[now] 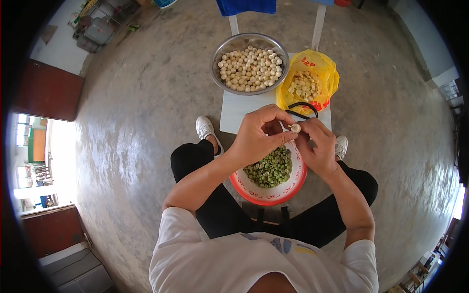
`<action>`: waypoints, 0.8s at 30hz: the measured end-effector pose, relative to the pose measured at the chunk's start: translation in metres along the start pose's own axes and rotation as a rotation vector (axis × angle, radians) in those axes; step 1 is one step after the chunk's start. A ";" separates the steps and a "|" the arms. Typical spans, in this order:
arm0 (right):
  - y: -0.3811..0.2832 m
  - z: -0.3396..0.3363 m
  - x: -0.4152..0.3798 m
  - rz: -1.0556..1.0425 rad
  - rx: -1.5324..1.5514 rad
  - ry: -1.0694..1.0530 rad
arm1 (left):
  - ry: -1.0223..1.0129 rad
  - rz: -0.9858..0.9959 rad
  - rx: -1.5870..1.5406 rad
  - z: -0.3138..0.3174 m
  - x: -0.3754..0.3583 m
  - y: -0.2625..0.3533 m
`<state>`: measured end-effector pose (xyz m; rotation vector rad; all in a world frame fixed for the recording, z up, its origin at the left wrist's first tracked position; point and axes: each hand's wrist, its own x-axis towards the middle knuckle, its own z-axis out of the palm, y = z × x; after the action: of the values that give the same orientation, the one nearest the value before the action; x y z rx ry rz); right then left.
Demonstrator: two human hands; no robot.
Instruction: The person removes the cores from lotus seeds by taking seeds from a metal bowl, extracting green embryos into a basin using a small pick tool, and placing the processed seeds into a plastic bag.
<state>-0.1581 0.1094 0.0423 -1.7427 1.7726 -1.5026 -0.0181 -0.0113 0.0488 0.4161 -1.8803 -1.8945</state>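
Note:
Above a red-rimmed white basin (295,184), my left hand (261,134) and my right hand (318,146) meet at the fingertips. Between them they pinch one small, pale round seed (295,128) that looks like a lotus seed. Small green pieces (270,168) lie heaped inside the basin, which is partly covered by my hands. Just beyond, a steel bowl (217,57) holds many similar cream-coloured seeds (251,69). To its right sits a spread-out yellow plastic bag (328,73) with pale yellowish pieces (305,87) in it.
The bowl and bag rest on a light-coloured board or seat (233,111) with upright posts and a blue cloth (246,6) behind. A black loop (304,108) lies near the bag. Grey gas cylinders (99,30) stand far left, by red-brown doors (48,90).

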 end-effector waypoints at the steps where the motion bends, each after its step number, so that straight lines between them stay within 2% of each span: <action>1: -0.003 -0.001 0.003 -0.002 0.042 -0.002 | -0.002 0.006 0.027 -0.001 0.000 0.004; 5: 0.004 -0.004 0.002 -0.003 0.096 -0.058 | -0.017 0.076 0.058 -0.001 0.001 0.008; 11: 0.005 0.001 0.001 0.014 0.099 -0.015 | -0.040 -0.184 -0.305 0.002 0.000 0.017; 14: 0.007 0.004 -0.001 0.032 0.104 0.008 | -0.069 -0.209 -0.508 -0.001 0.002 0.003; 20: 0.004 0.002 0.003 -0.039 -0.015 0.022 | -0.075 -0.237 -0.592 -0.001 0.003 0.000; 24: 0.000 0.001 0.001 -0.001 0.035 0.000 | -0.099 -0.251 -0.685 0.001 0.003 -0.003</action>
<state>-0.1581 0.1080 0.0422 -1.7266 1.7351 -1.5253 -0.0209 -0.0121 0.0463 0.3392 -1.1477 -2.6044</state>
